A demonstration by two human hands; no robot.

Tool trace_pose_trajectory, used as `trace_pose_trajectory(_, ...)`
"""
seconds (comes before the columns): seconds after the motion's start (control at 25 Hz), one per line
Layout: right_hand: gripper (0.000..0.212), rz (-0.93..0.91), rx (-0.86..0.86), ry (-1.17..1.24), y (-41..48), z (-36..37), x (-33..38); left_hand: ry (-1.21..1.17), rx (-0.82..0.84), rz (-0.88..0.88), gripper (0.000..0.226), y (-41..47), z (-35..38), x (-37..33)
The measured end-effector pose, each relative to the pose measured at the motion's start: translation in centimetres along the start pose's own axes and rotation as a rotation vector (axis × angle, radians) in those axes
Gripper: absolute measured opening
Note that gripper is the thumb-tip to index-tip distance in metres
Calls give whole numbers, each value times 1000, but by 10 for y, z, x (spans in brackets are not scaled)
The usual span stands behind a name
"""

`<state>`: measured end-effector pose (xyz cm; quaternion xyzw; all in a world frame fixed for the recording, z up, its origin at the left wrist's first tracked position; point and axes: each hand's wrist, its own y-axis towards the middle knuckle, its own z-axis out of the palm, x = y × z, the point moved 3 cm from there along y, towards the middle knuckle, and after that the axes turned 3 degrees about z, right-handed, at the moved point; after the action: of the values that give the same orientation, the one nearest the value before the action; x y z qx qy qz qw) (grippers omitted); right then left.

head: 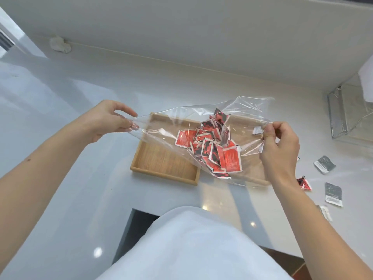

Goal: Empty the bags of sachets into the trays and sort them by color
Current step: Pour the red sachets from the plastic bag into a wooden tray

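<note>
A clear plastic bag (pixel 167 126) is stretched out above two wooden trays. My left hand (pixel 107 120) pinches its left edge and my right hand (pixel 279 142) pinches its right edge. Inside the bag lies a heap of red-and-black sachets (pixel 214 146). The left wooden tray (pixel 161 172) shows bare wood below the bag. The right wooden tray (pixel 252 180) is mostly hidden behind the bag and my right hand. One small white sachet (pixel 258 130) sits near my right fingers.
On the white counter to the right lie loose grey sachets (pixel 324 164) (pixel 333 194) and one red sachet (pixel 304 183). A clear acrylic box (pixel 343 114) stands at the far right by the wall. A white lump (pixel 60 44) sticks to the wall at the back left.
</note>
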<state>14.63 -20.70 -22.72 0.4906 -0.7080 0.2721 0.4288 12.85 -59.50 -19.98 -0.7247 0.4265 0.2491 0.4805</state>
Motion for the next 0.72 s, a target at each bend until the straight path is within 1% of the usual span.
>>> trace_pose_trajectory(0.16, 20, -35, -24, -8, 3, -4, 10, -132, -95, 38, 17, 3, -2, -3)
trace_pose_trajectory(0.36, 19, -83, -26, 11, -2, -3, 22, -163, -174, 134, 16, 8, 12, 1)
trace_pose_trajectory(0.44, 19, -46, -25, 25, 0, -2, 22, -179, -214, 148, 16, 11, 14, 3)
trace_pose_trajectory(0.52, 19, -20, -23, 39, 0, -3, 21, -197, -219, 161, 17, 11, 17, 4)
trace_pose_trajectory(0.72, 20, -61, -29, 21, -4, -2, 25, -233, -245, 169, 16, 11, 22, 12)
